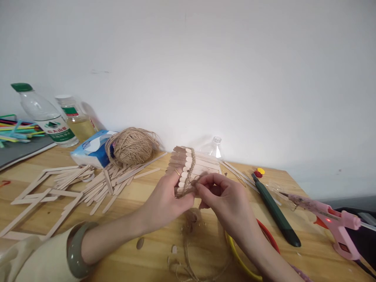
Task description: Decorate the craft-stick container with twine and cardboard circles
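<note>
Grips stick panel (204, 163) at the middle of the table (132, 258), with left hand (164, 196) closed round its near side. Points rounded stick ends left, with long axes running sideways beneath upright braided twine (193, 159). Pinches right hand's (227, 194) thumb and forefinger together beside the twine; cannot tell what lies between.

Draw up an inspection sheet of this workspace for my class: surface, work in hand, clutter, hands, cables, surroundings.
Surface: wooden tabletop, small scraps in front.
Work in hand: craft-stick panel, twine braid across it near rounded stick ends.
Clutter: loose craft sticks, twine ball, tissue pack, green utility knife, pink glue gun with red light lit.
Hands: left hand grips the panel; right hand pinches at the braid.
Cables: glue-gun cord, leaving view at right.
Surroundings: pale wall behind, faintly marked.
</note>
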Demonstrator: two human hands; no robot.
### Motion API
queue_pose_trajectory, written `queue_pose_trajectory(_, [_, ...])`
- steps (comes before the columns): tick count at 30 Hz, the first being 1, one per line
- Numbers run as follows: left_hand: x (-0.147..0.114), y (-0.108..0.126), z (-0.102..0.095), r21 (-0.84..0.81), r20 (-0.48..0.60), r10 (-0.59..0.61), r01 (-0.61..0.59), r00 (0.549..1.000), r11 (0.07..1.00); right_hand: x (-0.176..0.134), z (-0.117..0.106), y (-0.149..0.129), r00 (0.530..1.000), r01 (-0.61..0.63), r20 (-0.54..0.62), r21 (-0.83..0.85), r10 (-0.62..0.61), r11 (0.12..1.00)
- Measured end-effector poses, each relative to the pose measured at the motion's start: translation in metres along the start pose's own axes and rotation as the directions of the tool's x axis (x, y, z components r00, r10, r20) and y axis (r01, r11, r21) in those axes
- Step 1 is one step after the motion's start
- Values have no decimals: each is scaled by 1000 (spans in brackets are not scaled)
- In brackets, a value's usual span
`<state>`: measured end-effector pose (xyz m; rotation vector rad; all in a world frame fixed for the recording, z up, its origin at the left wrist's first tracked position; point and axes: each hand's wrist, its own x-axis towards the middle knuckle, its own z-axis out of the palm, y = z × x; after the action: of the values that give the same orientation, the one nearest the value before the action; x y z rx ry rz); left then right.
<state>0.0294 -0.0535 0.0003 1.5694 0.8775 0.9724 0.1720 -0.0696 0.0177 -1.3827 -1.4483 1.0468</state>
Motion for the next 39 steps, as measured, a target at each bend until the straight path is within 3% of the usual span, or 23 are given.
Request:
queue_pose_trajectory(8, [-2, 0, 0, 57, -50, 79, -76, 996, 995, -2, 1, 2, 999, 43, -14, -66, -44, 997])
queue_pose_trajectory(20, [-2, -9, -1, 67, -146, -10, 20, 989, 998, -8, 5, 2, 972, 208, -69, -209, -226, 956])
queue_pose_trajectory(24, [-1, -9, -1, 59, -154, 3, 6, 988, 998, -7, 4, 0, 948, 250, -115, -310, -297, 917])
queue_pose_trajectory(27, [-1, -6, -3, 42, -156, -6, 13, 988, 999, -8, -2, -2, 926, 317, -108, -291, -361, 903])
queue_pose_trajectory(29, [-2, -2, -3, 34, -182, -23, 30, 983, 999, -9, -9, -3, 882, 399, -137, -291, -451, 870])
queue_pose_trajectory(30, [-2, -1, -4, 23, -194, -38, 43, 980, 999, -9, -12, -3, 837, 458, -161, -318, -523, 830])
queue_pose_trajectory(32, [-3, 2, -4, -8, -199, -74, 74, 977, 997, -8, -18, -2, 695, 591, -165, -424, -700, 686])
queue_pose_trajectory(34, [-4, 4, -5, -35, -194, -100, 95, 976, 995, -7, -21, 1, 549, 689, -64, -530, -833, 495])
queue_pose_trajectory(35, [-5, 5, -5, -40, -195, -108, 102, 975, 994, -6, -23, 3, 502, 720, 13, -560, -865, 409])
queue_pose_trajectory(39, [-6, 5, -6, -30, -214, -123, 120, 969, 992, -2, -24, 10, 435, 776, 223, -584, -872, 238])
